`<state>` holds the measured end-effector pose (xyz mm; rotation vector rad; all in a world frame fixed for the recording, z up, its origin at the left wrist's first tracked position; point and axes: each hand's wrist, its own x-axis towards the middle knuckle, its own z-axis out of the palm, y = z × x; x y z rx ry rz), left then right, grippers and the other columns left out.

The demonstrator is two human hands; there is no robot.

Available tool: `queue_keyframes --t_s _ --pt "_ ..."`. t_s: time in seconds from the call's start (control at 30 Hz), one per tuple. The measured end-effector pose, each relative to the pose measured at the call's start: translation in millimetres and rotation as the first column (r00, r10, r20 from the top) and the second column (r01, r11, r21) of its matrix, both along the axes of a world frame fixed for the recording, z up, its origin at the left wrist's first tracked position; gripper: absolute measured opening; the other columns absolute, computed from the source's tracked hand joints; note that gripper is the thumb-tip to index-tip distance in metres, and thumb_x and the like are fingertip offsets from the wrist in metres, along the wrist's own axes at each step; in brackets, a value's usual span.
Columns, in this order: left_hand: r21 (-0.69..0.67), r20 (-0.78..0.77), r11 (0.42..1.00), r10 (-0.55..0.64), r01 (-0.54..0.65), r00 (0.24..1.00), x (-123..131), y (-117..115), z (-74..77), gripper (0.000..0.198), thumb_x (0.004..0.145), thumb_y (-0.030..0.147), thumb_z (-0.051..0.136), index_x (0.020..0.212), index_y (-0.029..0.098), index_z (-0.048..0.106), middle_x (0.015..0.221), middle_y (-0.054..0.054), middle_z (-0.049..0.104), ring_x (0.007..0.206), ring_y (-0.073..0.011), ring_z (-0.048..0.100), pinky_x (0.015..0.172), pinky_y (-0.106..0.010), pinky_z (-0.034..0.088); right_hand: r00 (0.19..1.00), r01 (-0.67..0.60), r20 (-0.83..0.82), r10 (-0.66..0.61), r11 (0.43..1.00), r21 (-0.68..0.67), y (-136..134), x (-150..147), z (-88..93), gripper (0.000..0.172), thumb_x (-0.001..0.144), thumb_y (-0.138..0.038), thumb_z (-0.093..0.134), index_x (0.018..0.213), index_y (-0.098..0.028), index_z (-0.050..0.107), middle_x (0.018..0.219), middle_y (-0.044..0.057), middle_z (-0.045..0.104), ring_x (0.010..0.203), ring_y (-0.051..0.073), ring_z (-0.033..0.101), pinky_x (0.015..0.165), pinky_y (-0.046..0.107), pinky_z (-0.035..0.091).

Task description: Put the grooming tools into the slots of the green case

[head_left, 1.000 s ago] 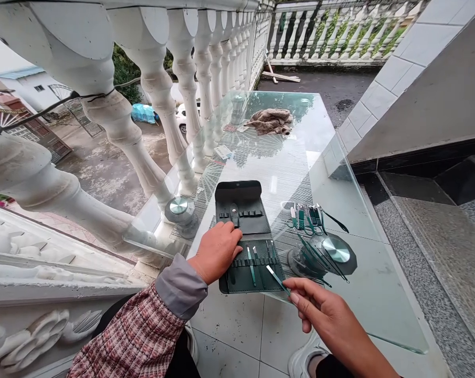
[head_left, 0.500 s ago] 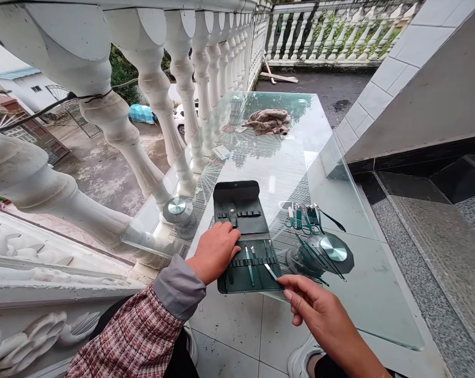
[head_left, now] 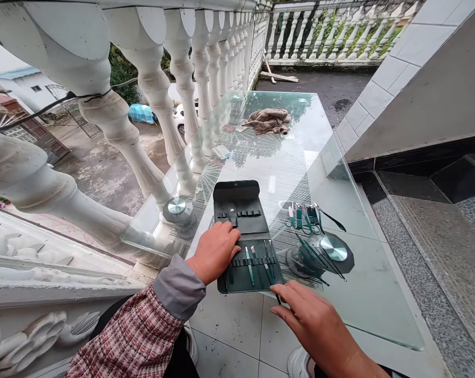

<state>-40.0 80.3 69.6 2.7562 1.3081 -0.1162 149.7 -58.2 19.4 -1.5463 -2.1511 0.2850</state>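
An unfolded black case (head_left: pixel 241 283) with elastic loops lies at the near edge of the glass table (head_left: pixel 379 294). Several slim tools sit in its lower loops, among them teal tweezers (head_left: pixel 250 266). My left hand (head_left: pixel 213 252) rests on the case's left side, its fingers curled over it. At the lower right edge of the case, my right hand (head_left: pixel 310 315) has thumb and forefinger around the end of a slim dark tool (head_left: pixel 268 273), partly hidden by the fingers. Right of the case lie nail clippers (head_left: pixel 298 216), green-handled scissors (head_left: pixel 310 228) and other long tools (head_left: pixel 319 254).
A brown cloth (head_left: pixel 267 122) and a small card (head_left: pixel 221 152) are farther back on the glass. Round table supports (head_left: pixel 178 206) show below it. White balusters (head_left: pixel 130 136) line the left, and stone steps (head_left: pixel 434 247) are at the right.
My right hand has shifted slightly left and down. The silver tip that showed by its fingers is gone from there, and a dark tool end now shows between them. My left hand has stayed put.
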Motion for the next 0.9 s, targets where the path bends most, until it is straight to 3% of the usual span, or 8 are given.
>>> queue_keyframes --t_s 0.13,0.27,0.47,0.7,0.9 --pt "0.013 0.004 1.000 -0.008 0.008 1.000 -0.2 -0.1 -1.1 0.013 0.086 0.030 0.057 0.092 0.019 0.056 0.095 -0.004 0.054 0.087 -0.0206 0.050 0.071 -0.031 0.044 0.998 0.028 0.063 -0.031 0.999 0.047 2.6 -4.7 2.3 0.015 0.087 -0.025 0.048 0.097 -0.021 0.058 0.083 0.006 0.063 0.075 0.018 0.061 0.063 0.028 0.047" --pt "0.008 0.000 1.000 -0.008 0.008 1.000 0.1 -0.8 -0.3 0.013 0.086 0.030 0.057 0.094 0.019 0.056 0.097 -0.005 0.054 0.089 -0.0207 0.050 0.072 -0.031 0.044 0.995 0.082 0.055 -0.082 0.997 0.006 5.7 -7.9 4.6 0.015 0.085 -0.027 0.051 0.098 -0.021 0.057 0.079 0.004 0.061 0.071 0.017 0.060 0.062 0.028 0.047" --pt "-0.028 0.007 1.000 -0.012 0.013 1.000 0.8 -1.8 2.4 0.024 0.088 0.026 0.053 0.112 0.026 0.053 0.098 -0.004 0.053 0.088 -0.0204 0.049 0.071 -0.030 0.043 0.986 0.159 -0.050 -0.160 0.987 -0.029 13.0 -5.4 3.6 0.030 0.083 -0.031 0.054 0.111 -0.022 0.052 0.082 0.004 0.061 0.071 0.017 0.060 0.061 0.027 0.047" --pt "-0.017 0.004 1.000 -0.023 0.023 1.000 0.8 -2.1 2.4 0.025 0.089 0.026 0.050 0.113 0.026 0.055 0.097 -0.004 0.053 0.085 -0.0202 0.049 0.069 -0.030 0.043 0.961 0.230 -0.089 -0.263 0.933 -0.275 28.9 -4.9 13.0 0.021 0.073 -0.032 0.065 0.085 -0.023 0.049 0.057 -0.007 0.049 0.052 0.011 0.050 0.052 0.023 0.038" --pt "-0.018 0.005 1.000 -0.016 0.016 1.000 0.5 -2.0 2.1 0.025 0.088 0.027 0.052 0.112 0.026 0.055 0.097 -0.005 0.052 0.087 -0.0200 0.049 0.071 -0.030 0.044 0.958 0.188 -0.137 -0.252 0.913 -0.363 31.1 -2.4 22.0 0.020 0.070 -0.028 0.065 0.082 -0.023 0.050 0.061 -0.007 0.048 0.055 0.010 0.048 0.053 0.022 0.037"
